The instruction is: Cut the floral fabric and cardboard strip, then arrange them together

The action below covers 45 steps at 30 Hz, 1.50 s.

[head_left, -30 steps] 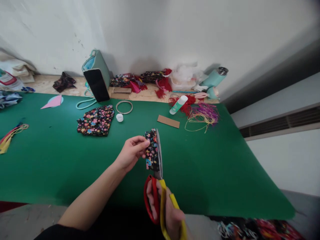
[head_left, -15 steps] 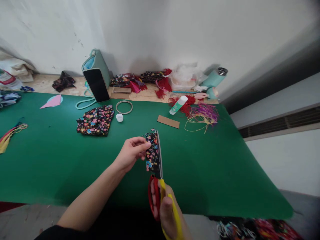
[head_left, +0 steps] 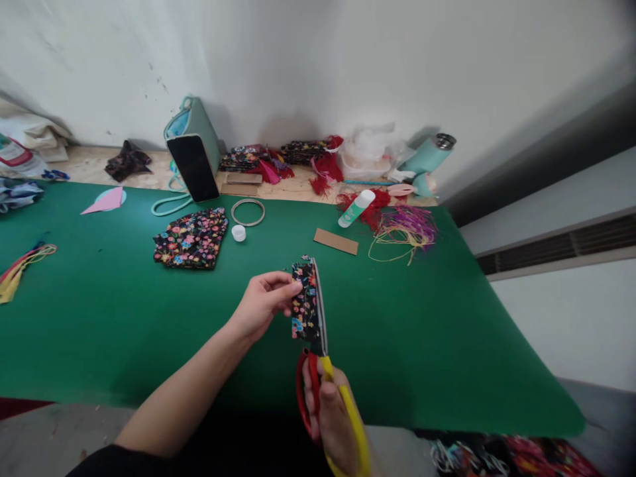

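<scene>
Since a second ago: scissors' handles drawn together, blades now shut along the right edge of the strip; right hand slightly higher at lower centre. Judgement: one snip along that edge looks complete, the strip not visibly parted

- Left hand: centre of frame, thumb and fingers pinched on the left edge of the strip, holding it up above the mat
- Strip: small piece of black floral cloth, upright, centre of frame, between the left hand and the blades
- Right hand: lower centre, fingers through the loops, clamped on the scissors
- Scissors: red and yellow handles, grey blades pointing up the frame, touching the strip's right edge
- Mat: green, covering most of the table
- Cloth: larger floral piece, flat, left of centre, well apart from the hands
- Ring: metal hoop, just above the cloth's right corner
- Cap: white, beside the cloth
- Phone: dark screen, propped against a teal bag, upper left of centre
- Card: brown slip, above the hands
- Glue stick: lying uncapped, upper centre
- Threads: purple, yellow and red tangle, upper right of centre
- Flask: teal, at the wall, upper right
- Pink paper: upper left
</scene>
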Available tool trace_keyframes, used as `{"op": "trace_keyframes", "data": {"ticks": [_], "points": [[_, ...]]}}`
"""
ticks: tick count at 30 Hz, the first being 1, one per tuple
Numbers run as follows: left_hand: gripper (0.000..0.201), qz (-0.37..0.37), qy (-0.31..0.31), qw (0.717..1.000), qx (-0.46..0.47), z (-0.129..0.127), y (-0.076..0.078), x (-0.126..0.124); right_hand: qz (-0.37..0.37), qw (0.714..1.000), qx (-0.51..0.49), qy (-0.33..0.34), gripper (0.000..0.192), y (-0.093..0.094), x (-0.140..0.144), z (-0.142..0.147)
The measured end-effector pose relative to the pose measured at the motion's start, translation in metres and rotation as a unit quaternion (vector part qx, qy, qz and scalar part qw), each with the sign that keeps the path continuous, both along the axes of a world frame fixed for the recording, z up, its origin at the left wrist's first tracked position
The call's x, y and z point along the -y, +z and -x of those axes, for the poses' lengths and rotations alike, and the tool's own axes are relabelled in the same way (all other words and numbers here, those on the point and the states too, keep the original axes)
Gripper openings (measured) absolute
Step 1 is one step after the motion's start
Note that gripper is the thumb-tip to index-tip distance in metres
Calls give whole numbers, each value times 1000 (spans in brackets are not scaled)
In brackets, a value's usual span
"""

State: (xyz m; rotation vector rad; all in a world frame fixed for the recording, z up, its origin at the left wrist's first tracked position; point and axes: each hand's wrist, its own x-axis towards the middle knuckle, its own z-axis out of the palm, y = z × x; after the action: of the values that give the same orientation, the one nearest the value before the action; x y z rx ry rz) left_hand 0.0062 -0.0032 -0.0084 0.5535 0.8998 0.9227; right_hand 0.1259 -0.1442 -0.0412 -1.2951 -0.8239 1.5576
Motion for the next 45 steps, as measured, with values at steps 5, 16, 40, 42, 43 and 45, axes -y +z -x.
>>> {"op": "trace_keyframes", "data": {"ticks": [5,16,40,42,43,45], "points": [[29,12,-3,999,49,-1,-2,0,9,999,-36,-18,69,-3,4,5],[29,78,19,980,180,5,4,-5,34,999,-14,-34,70,9,3,-1],[50,23,-11,976,218,7,9,0,22,999,-33,-35,68,7,0,-2],[51,18,-10,979,204,6,9,0,22,999,-29,-38,69,8,0,-1],[52,15,-9,980,197,6,10,0,23,999,-27,-40,70,8,0,0],[55,12,-6,983,183,5,11,0,25,999,-21,-44,70,7,0,0]]}}
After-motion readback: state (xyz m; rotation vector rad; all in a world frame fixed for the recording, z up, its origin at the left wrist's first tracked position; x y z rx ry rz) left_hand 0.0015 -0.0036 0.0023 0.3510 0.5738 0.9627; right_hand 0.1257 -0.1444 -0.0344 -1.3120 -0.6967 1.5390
